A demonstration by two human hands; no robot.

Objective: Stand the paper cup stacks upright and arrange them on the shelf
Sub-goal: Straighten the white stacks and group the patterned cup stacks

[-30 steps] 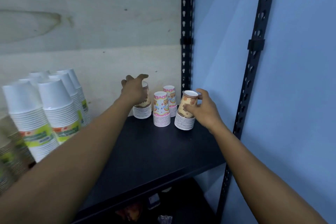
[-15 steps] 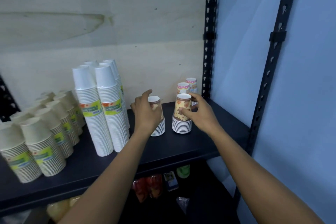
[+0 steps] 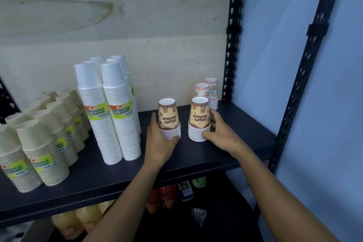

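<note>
Two short stacks of brown-and-yellow printed paper cups stand upside down on the dark shelf. My left hand wraps the base of the left stack from its left side. My right hand holds the right stack at its lower rims, thumb in front and fingers behind. Two pink patterned stacks stand upright behind them near the back corner.
Tall white cup stacks with green labels stand left of my hands. Shorter beige stacks fill the shelf's left end. Black slotted uprights frame the right side. Bottles and packets sit on the shelf below.
The left printed stack has come forward, level with the right one, a small gap between them. Both hands have slid down to the stacks' bases. The view has swung left and closer.
</note>
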